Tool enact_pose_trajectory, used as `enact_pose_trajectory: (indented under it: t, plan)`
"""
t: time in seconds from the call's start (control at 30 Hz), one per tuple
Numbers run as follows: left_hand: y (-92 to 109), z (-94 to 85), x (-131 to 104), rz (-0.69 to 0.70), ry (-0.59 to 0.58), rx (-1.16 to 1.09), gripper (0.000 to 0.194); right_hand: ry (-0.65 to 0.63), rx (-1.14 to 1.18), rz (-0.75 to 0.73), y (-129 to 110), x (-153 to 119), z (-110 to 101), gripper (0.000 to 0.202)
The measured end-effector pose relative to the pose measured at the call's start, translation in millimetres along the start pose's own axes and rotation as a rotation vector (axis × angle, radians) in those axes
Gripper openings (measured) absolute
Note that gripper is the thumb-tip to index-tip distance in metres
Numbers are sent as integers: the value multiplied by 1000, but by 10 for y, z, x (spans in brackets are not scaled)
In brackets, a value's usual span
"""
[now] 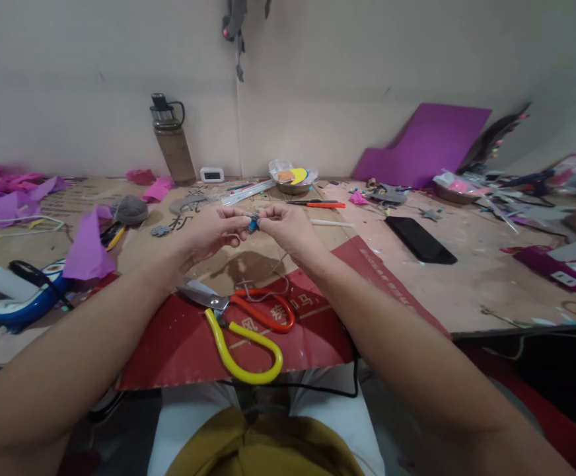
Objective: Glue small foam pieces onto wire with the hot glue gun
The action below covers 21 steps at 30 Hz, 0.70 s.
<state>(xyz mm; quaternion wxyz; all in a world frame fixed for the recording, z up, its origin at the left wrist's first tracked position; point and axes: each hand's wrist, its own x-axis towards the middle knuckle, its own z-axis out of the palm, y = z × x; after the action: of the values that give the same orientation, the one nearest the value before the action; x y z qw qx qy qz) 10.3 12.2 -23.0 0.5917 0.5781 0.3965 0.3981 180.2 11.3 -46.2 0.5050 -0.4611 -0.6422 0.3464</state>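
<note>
A small blue and grey piece (pixel 253 225) is pinched between both hands above the table; its exact kind is too small to make out. My left hand (pixel 215 233) grips it from the left with thumb and fingers. From the other side, my right hand (pixel 290 231) has its thumb and forefinger closed on the same piece. Below the hands lie large scissors (pixel 226 303) with one red and one yellow handle, blades pointing left. A thin grey yarn (pixel 287 283) trails from under my right hand across the red handle.
A red printed sheet (pixel 169 350) covers the table's front edge. A phone (pixel 421 239) lies to the right, beside a purple device (pixel 555 264). Behind stand a bottle (pixel 175 149), a small white clock (pixel 212 174) and a bowl (pixel 294 188). A grey yarn ball (pixel 130 210) sits left.
</note>
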Motion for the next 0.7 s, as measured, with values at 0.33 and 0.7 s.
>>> enact_pose_trajectory:
  t: [0.33, 0.7]
  plan:
    - [15, 122, -55, 66, 165, 128, 12, 13, -66, -15, 6, -26, 49, 15]
    - [-43, 120, -35, 111, 153, 219, 10, 6, -41, 31, -38, -51, 52, 11]
